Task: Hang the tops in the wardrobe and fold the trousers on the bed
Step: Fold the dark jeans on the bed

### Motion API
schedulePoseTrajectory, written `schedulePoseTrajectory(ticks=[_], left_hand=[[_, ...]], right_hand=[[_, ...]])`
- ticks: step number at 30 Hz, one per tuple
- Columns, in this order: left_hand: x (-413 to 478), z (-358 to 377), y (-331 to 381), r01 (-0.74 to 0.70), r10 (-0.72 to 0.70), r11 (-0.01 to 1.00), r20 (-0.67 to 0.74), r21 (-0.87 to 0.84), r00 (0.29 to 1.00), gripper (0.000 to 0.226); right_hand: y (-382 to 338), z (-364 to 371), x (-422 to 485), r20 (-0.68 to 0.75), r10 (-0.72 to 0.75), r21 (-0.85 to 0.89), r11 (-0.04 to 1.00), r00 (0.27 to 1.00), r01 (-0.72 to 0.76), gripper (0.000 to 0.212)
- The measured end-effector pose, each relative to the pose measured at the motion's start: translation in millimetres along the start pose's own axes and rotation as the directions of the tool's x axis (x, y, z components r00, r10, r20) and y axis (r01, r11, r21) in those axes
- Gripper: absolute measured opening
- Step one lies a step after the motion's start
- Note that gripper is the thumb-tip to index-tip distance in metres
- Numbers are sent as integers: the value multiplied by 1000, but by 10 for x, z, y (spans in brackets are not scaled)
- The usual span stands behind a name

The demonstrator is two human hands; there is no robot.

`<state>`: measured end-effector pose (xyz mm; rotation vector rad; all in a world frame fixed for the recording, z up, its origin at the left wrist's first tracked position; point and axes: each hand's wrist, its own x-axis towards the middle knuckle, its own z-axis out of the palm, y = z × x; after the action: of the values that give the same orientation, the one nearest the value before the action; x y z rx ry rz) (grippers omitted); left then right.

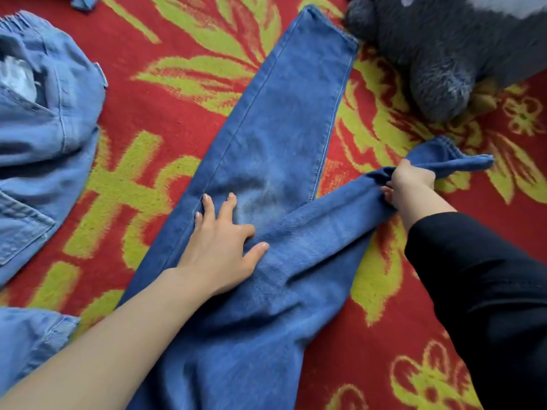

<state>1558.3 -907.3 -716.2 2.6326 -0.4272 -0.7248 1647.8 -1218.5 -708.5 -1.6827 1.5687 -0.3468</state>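
A pair of dark blue jeans (284, 119) lies spread on the bed's red and yellow-green blanket (165, 113). One leg runs straight up toward the top of the view. The other leg is bunched out to the right. My left hand (225, 244) lies flat with spread fingers on the straight leg near the knee. My right hand (408, 184), in a black sleeve, grips the bunched cloth of the right leg close to its hem (461, 158).
A paler blue denim garment (38, 143) with pockets lies at the left, and more pale denim (26, 344) sits at the lower left. A grey plush toy (438, 54) rests at the top right, close to the straight leg's hem.
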Motion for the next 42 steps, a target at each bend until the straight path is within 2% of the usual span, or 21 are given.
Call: schedulePoseTrajectory(ticks=[4, 6, 7, 10, 12, 14, 16, 18, 20, 21, 23, 25, 27, 29, 31, 32, 33, 35, 38, 40, 42], left_hand=[[34, -103, -16, 27, -30, 982, -13, -188, 999, 28], [30, -210, -81, 6, -54, 936, -129, -352, 990, 28], [23, -275, -123, -17, -76, 910, -208, -415, 975, 27], [-17, -441, -260, -62, -169, 846, -377, -529, 910, 18], [20, -499, -400, -51, -232, 834, -432, -550, 871, 22], [100, -497, -575, 11, -284, 841, -423, -542, 860, 17], [185, -425, -764, 81, -304, 846, -353, -526, 885, 9], [235, -315, -878, 91, -274, 846, -282, -526, 920, 3], [267, -221, -914, 67, -248, 847, -281, -528, 927, 6], [278, -199, -911, 54, -244, 846, -295, -530, 924, 8], [297, -176, -912, 50, -253, 846, -316, -531, 914, 9], [316, -184, -915, 59, -260, 847, -314, -529, 913, 9], [329, -198, -922, 69, -265, 841, -296, -537, 918, 14], [325, -224, -923, 69, -262, 832, -279, -551, 924, 21], [325, -251, -929, 79, -264, 829, -264, -553, 928, 22], [325, -268, -929, 92, -269, 831, -252, -548, 930, 21], [326, -282, -929, 103, -271, 836, -242, -540, 932, 20], [338, -304, -922, 121, -275, 847, -231, -517, 933, 18], [347, -321, -892, 152, -295, 851, -217, -503, 931, 15], [340, -345, -897, 162, -300, 845, -201, -509, 933, 19], [299, -374, -934, 166, -298, 837, -178, -522, 938, 29]], right_hand=[[-222, -171, -2, -141, -257, -71, 966, 956, 249, 37], [-514, -208, -98, -183, -373, -80, 928, 909, 365, 26], [-711, -200, -184, -180, -411, -88, 912, 894, 401, 17], [-1268, -10, -417, -127, -492, -112, 870, 861, 481, 28], [-1577, 253, -627, -51, -570, -68, 821, 820, 567, 23], [-1729, 594, -825, 115, -647, -26, 757, 754, 653, 22], [-1650, 973, -969, 401, -642, -4, 712, 653, 702, 27], [-1310, 1289, -1040, 679, -519, -123, 616, 519, 778, 37], [-854, 1490, -1041, 819, -351, -291, 428, 454, 856, 61], [-685, 1500, -1067, 825, -326, -343, 361, 462, 867, 68], [-528, 1533, -1060, 811, -357, -356, 328, 464, 875, 71], [-562, 1496, -1002, 810, -386, -285, 398, 441, 872, 68], [-613, 1381, -898, 729, -517, -156, 514, 450, 843, 62], [-563, 1192, -775, 475, -635, -170, 614, 610, 771, 57], [-445, 995, -672, 298, -556, -339, 698, 776, 630, 58], [-381, 922, -640, 312, -477, -423, 704, 821, 570, 58], [-334, 884, -625, 380, -417, -476, 677, 826, 561, 54], [-323, 889, -620, 433, -448, -448, 646, 782, 618, 46], [-271, 914, -632, 410, -502, -284, 723, 762, 630, 42], [-184, 888, -659, 453, -471, -191, 778, 757, 598, 58], [-50, 761, -744, 493, -420, -186, 804, 762, 564, 70]])
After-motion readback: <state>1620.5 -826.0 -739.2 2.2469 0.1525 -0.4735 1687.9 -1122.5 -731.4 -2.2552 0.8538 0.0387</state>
